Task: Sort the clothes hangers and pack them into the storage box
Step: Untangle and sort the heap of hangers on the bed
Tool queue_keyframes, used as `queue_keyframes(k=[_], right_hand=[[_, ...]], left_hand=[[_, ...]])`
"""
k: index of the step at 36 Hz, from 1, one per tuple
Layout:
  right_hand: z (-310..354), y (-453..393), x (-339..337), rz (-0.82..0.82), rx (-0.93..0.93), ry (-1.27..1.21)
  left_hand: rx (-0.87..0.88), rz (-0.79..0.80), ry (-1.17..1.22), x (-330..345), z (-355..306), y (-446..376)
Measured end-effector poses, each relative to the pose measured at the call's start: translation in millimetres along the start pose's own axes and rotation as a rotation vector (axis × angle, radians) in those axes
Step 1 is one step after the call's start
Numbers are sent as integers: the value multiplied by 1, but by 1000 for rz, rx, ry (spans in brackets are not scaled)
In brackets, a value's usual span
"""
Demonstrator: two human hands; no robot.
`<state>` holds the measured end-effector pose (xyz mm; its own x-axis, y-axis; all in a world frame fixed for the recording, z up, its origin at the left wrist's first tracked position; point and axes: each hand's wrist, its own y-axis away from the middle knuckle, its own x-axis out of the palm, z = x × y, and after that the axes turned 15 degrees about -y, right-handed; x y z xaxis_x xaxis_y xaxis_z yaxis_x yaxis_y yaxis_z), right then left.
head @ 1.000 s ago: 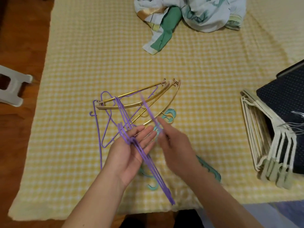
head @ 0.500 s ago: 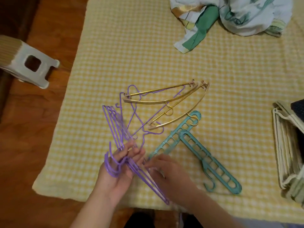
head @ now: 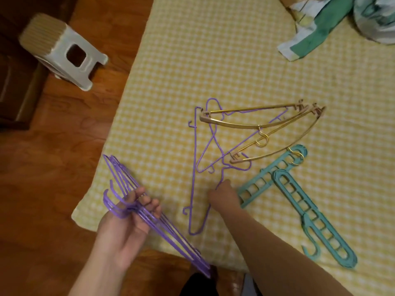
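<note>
My left hand [head: 130,218] grips a stacked bundle of purple wire hangers [head: 171,238] near the blanket's front left corner, palm up. My right hand [head: 223,194] reaches forward and pinches a loose purple hanger [head: 193,178] lying on the yellow checked blanket [head: 213,60]. More purple hangers [head: 213,137] are tangled under three gold hangers [head: 267,124]. Two teal multi-hole hangers [head: 299,201] lie crossed to the right of my right hand.
A grey plastic stool [head: 62,48] lies tipped on the wooden floor [head: 53,146] at upper left. A crumpled white and green cloth [head: 333,22] sits at the blanket's far right. Dark furniture stands at the left edge.
The view has swung left, so the cream hangers and box at right are out of sight. My left hand drew the purple bundle leftward; my right hand moved forward onto a loose purple hanger.
</note>
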<state>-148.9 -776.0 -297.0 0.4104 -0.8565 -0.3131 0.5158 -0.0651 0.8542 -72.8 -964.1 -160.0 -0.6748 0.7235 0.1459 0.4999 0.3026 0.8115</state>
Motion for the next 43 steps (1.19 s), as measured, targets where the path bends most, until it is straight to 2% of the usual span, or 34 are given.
queue_keyframes(k=[2,6,10,12,18,20,23,28,31,33,36,40,43], right_hand=[[3,3,3,-52,-45,140],[-13,-4,3,-58,-33,116],[-29,17,-10,51,51,-196],[-37,35,-23,123,49,-260],[-66,68,-75,192,-227,-35],[-63,80,-87,205,-310,-52],[-53,90,-102,93,-458,-27],[-24,86,-134,-227,-580,-220],[-9,78,-142,-247,-648,-226],[1,78,-141,-243,-729,-133],[14,90,-127,-176,-820,-15],[14,108,-92,46,-940,286],[10,114,-78,179,-921,311]], left_hand=[[-13,-26,2,0,-1,1],[-39,-57,6,6,-6,0],[-21,-30,27,11,-11,-5],[-9,-5,43,15,-11,-7],[-12,62,64,32,-8,-6],[-16,63,40,41,-9,-5],[-17,71,5,51,-10,-3],[-1,106,-67,71,-11,1],[-31,168,-75,84,-10,3],[-40,191,-80,94,-6,5],[-50,218,-64,106,-1,8],[-50,230,-11,117,1,9],[-60,216,21,112,-1,7]])
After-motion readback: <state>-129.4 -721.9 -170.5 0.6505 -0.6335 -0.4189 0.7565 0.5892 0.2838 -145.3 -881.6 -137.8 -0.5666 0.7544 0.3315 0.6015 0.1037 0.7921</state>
